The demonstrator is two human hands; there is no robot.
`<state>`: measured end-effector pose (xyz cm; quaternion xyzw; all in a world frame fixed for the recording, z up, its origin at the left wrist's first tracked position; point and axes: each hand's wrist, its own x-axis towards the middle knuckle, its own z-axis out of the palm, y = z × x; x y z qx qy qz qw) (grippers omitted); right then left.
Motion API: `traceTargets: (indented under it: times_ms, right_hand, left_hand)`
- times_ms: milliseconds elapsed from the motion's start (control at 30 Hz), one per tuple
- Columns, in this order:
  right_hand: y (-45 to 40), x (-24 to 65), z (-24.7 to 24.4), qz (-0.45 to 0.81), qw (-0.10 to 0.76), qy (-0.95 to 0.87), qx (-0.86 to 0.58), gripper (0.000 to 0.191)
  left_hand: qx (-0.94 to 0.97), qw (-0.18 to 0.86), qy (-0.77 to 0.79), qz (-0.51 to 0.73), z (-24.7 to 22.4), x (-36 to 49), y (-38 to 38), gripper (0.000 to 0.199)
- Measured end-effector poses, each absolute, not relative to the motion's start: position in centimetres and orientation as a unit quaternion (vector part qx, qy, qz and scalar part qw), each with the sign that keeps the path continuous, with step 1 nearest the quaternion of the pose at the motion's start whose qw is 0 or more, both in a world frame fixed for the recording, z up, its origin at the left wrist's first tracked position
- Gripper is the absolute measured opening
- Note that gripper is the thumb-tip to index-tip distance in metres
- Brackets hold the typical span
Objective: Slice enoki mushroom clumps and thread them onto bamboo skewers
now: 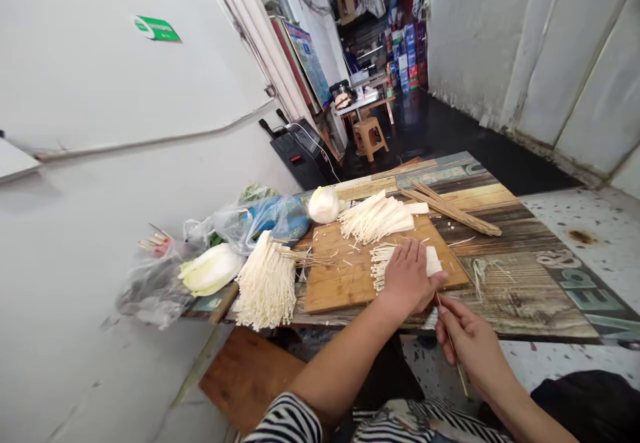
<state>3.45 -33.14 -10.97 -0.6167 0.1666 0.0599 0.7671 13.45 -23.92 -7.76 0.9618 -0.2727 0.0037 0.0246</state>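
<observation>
My left hand (410, 273) lies over a small bunch of enoki mushrooms (381, 264) and holds it down on the wooden cutting board (333, 286). The bunch's pale cut end (433, 261) shows past my fingers, near my left thumb. Just below the board's front edge, my right hand (467, 329) pinches a thin bamboo skewer (457, 366). Its upper end meets the bunch by my left thumb; whether the tip is inside is hidden. Flattened enoki bunches (375, 219) lie at the back of the board.
Loose bamboo skewers (455, 211) lie behind the board. Left of it are skewered enoki (267, 283), a napa cabbage half (213, 269), a round white vegetable (324, 204) and plastic bags (265, 219). Mushroom scraps (485, 273) lie on the patterned table (525, 296). A white wall (125, 229) borders the left.
</observation>
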Motion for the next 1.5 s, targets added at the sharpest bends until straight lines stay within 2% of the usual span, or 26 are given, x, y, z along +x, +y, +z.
traceTargets:
  times_ms: [300,500,600,733,967,1100,1300,1500]
  right_hand:
    - [-33.4,3.0,-10.7,0.064,0.773,0.156,-0.612,0.067]
    - [-33.1,1.9,-10.3,0.088,0.775,0.156,-0.607,0.066]
    - [-33.2,1.7,-10.2,0.091,0.769,0.145,-0.616,0.062]
    - [-33.5,1.8,-10.1,0.086,0.762,0.136,-0.627,0.059]
    - [-33.6,1.9,-9.9,0.088,0.762,0.139,-0.626,0.060]
    - [-33.5,2.1,-10.5,0.080,0.765,0.121,-0.628,0.056]
    - [-33.4,2.5,-11.2,0.080,0.779,0.128,-0.609,0.061]
    - [-33.8,2.9,-12.9,0.079,0.759,0.114,-0.636,0.066]
  left_hand:
    - [0.962,0.072,-0.258,0.043,-4.7,14.9,-22.6,0.066]
    - [0.961,0.075,-0.265,0.005,-6.4,15.1,-24.8,0.067]
    - [0.961,0.089,-0.262,0.007,-7.2,15.0,-25.5,0.062]
    - [0.965,0.091,-0.247,0.013,-6.9,14.8,-25.8,0.054]
    - [0.973,0.094,-0.210,0.017,-6.2,14.8,-26.2,0.056]
    - [0.974,0.091,-0.207,0.015,-5.7,15.1,-26.3,0.050]
    - [0.972,0.072,-0.222,0.018,-5.5,15.4,-26.1,0.043]
    - [0.975,0.087,-0.199,0.034,-5.6,15.6,-26.8,0.054]
